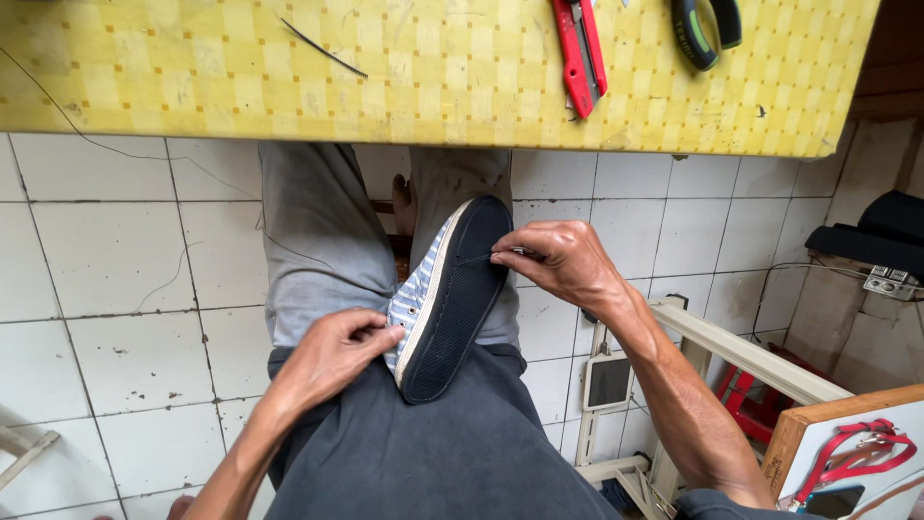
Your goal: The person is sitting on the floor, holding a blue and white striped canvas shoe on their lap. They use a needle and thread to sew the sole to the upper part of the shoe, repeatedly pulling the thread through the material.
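White floor tiles spread under a yellow checked surface (pixel 433 77). On the person's lap, the left hand (pixel 332 351) grips the striped canvas upper of a shoe (pixel 448 299), steadying it sole-up against the thigh. The right hand (pixel 563 260) pinches a thin needle or thread (pixel 476 258) at the dark sole's edge; which one is too small to tell. The shoe looks light, its canvas soft and its rubber sole stiff and grippy, so the firm sole rim seems the best hold. Red cutters (pixel 579 48) and green-handled pliers (pixel 707 29) lie on the surface.
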